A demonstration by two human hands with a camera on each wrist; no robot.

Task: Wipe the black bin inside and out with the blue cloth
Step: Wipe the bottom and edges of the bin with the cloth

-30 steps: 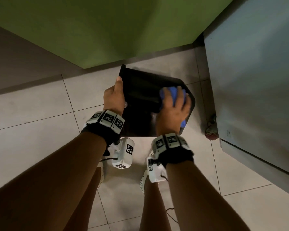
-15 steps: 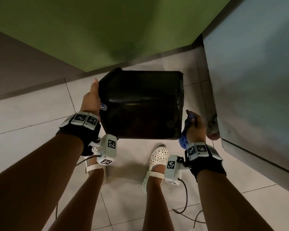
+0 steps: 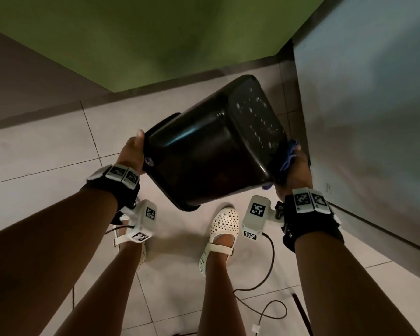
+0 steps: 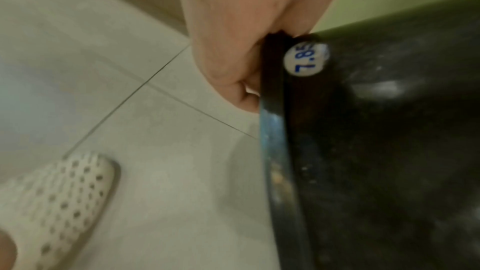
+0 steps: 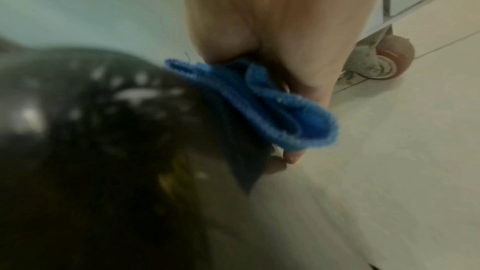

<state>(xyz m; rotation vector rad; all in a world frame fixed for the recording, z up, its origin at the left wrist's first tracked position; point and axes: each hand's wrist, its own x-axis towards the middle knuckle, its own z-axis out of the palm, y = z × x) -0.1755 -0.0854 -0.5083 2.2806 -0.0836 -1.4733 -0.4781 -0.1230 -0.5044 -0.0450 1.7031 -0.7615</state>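
The black bin point(image 3: 211, 146) is held in the air above the tiled floor, tipped so its speckled base point(image 3: 257, 117) faces up and to the right. My left hand point(image 3: 132, 154) grips the bin's rim point(image 4: 272, 110) by a round white price sticker point(image 4: 306, 60), fingers hidden inside. My right hand point(image 3: 297, 166) holds the bunched blue cloth point(image 5: 259, 100) against the bin's lower right side, near the base. The bin's opening faces down and left, out of sight.
A green wall point(image 3: 155, 32) with a dark skirting runs behind. A grey cabinet point(image 3: 374, 117) on castor wheels point(image 5: 387, 59) stands close on the right. My feet in white perforated shoes point(image 3: 221, 234) and a black cable point(image 3: 264, 287) lie on the floor below.
The bin has turned from showing its inside to base-up and tilted right. My right hand with the cloth left the inside and moved to the bin's outer right side.
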